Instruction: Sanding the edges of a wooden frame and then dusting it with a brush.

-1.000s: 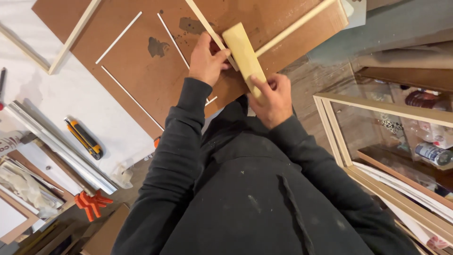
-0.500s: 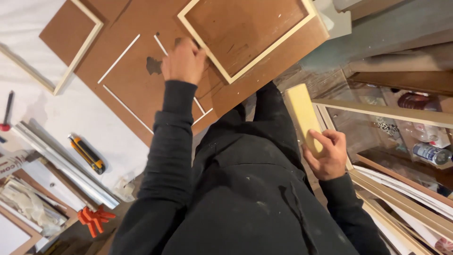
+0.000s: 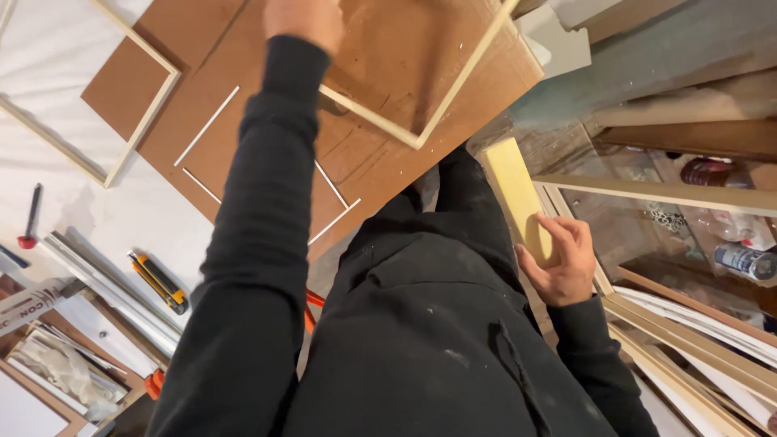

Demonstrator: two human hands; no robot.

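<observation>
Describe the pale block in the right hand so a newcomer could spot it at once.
Start at the big brown board on the white table, then drop past its lower right corner, beside the person's black trousers. There the right hand grips a pale yellow wooden block. It is far thicker and shorter than the thin pale frame strips lying nearby.

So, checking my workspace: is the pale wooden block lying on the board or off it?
Off: right hand holds block beside board.

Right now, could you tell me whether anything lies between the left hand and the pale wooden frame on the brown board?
Nothing visible does: the left hand rests directly over the pale wooden frame on the brown board. The right hand holds a yellow wooden block off to the side.
</observation>
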